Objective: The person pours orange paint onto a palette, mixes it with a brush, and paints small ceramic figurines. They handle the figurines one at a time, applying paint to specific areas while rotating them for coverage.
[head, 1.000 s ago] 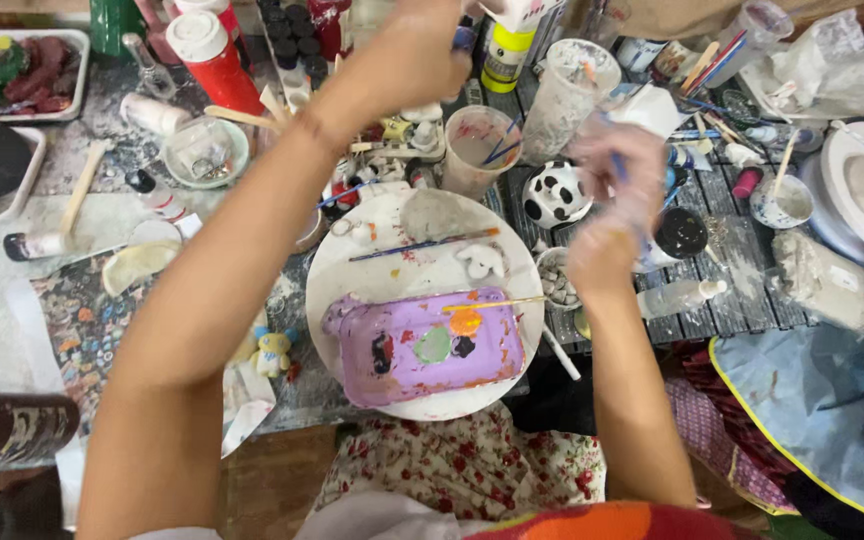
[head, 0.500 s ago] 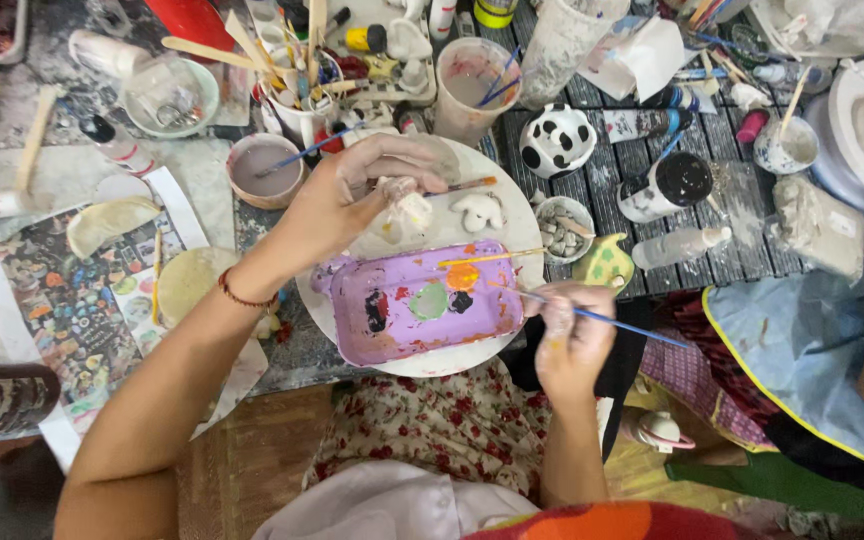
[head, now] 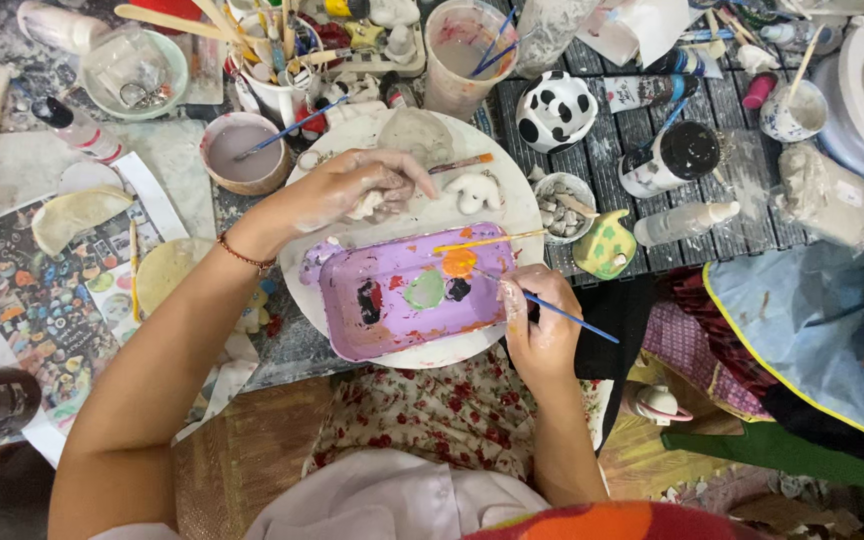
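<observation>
Over the white round plate (head: pixel 512 195) at the near edge of the cluttered table (head: pixel 167 165), both hands are busy. Right hand (head: pixel 542 325) is curled shut around a thin blue-handled brush (head: pixel 552 308), pinched between thumb and fingers, handle angling off toward the right edge. The brush tip sits at the right end of the purple tray (head: pixel 407 290), just beside the orange paint blob (head: pixel 459 263) and the small dark blob next to it. A pale green blob (head: pixel 424 290) lies near the tray's middle, and black and red smears mark its left part. The tray rests on the plate's near half, tilted slightly, with a yellow-handled brush (head: pixel 482 240) lying across its far right corner.

Left hand (head: pixel 352 190) reaches in from the left, fingers closed loosely over a small white unpainted clay figure (head: pixel 367 205) on the plate, just beyond the tray's far edge. A red bracelet (head: pixel 242 253) circles that wrist. A second white clay figure (head: pixel 474 190) sits untouched on the plate to the right of the hand, and a red-handled brush (head: pixel 462 163) lies just past it.

Toward the far edge, a black-and-white spotted cup (head: pixel 555 110) stands beside a tall plastic cup (head: pixel 467 45) holding brushes. A small bowl of greyish water (head: pixel 245 152) with a blue brush leaning in it sits off the plate's left rim. By the plate's right rim, a green-and-yellow painted figure (head: pixel 604 245).

At the right edge of view, another person in a light blue apron (head: pixel 812 320) sits close by.
</observation>
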